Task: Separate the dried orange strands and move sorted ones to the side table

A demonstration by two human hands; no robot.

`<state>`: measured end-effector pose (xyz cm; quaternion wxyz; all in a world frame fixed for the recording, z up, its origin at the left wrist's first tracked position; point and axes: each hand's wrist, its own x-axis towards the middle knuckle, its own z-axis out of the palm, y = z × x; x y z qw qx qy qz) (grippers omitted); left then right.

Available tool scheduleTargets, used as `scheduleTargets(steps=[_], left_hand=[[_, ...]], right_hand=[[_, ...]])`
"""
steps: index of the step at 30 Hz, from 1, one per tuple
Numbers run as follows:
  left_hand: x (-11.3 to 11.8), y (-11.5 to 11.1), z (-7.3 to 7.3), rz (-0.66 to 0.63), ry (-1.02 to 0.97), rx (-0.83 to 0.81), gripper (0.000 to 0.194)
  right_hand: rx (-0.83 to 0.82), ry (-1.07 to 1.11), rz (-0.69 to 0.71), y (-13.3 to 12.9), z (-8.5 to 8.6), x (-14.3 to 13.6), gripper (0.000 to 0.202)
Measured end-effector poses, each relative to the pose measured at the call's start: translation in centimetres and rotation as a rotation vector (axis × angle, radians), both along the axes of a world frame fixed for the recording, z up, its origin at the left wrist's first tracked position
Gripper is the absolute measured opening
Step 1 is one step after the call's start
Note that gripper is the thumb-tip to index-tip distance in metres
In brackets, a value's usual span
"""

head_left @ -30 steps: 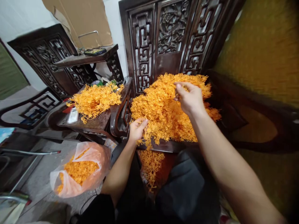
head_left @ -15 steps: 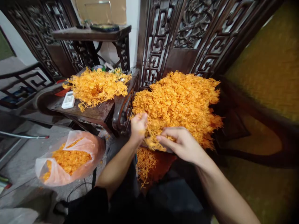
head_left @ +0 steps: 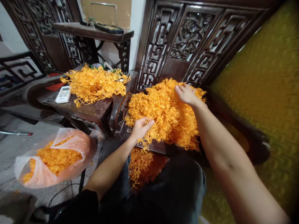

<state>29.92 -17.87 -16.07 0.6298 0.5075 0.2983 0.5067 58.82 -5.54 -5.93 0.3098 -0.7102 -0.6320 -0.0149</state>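
Nearest are the person's dark trouser legs (head_left: 173,180), and between them a loose tangle of thin, wiry orange strands (head_left: 140,163) hangs below the seat edge. To the left on the grey floor, a thin, pinkish, see-through plastic bag (head_left: 87,143) gapes open, crammed with crumbly-looking orange pieces (head_left: 56,158). The left hand (head_left: 141,128) pinches a slender orange sprig (head_left: 145,144) between thumb and fingers, its frilly end dangling at the near left edge of the pile. That big orange pile (head_left: 158,107), a springy mound of curled, branching clusters, sits on the dark, glossy wooden seat (head_left: 161,148) of a chair. The right hand (head_left: 185,92) is at the mound's far right, thumb apart from the bent fingers; whether it grips anything cannot be told. Farther left, a worn brown wooden table (head_left: 93,111) bears a looser orange heap (head_left: 97,84) beside a flat white remote control (head_left: 63,94), whose markings are too small to read. To the right spreads an olive-yellow panel (head_left: 261,74) with a woven texture. Beyond the pile rises the chair's polished back (head_left: 177,67), pierced with angular fretwork and leafy carving; far left, plain brown cardboard (head_left: 125,14) stands behind a wooden stand (head_left: 77,28).
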Motion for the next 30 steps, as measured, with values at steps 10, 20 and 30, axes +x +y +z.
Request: scheduleTargets(steps=[10,20,30], left_hand=[[-0.1,-1.0,0.8,-0.067,-0.006,-0.027,0.049],[-0.6,-0.1,1.6,-0.053,-0.106,-0.128,0.055],[-2.0,-0.1,2.2,-0.188,-0.087,-0.061,0.044]], right_hand=[[0.173,0.194,0.441,-17.3,-2.4,-11.9,0.032],[0.257,0.938,0.204,-22.3,-6.3,-10.8,0.015],[-0.697,0.269,0.596,-22.9,-10.3,-9.3,0.012]])
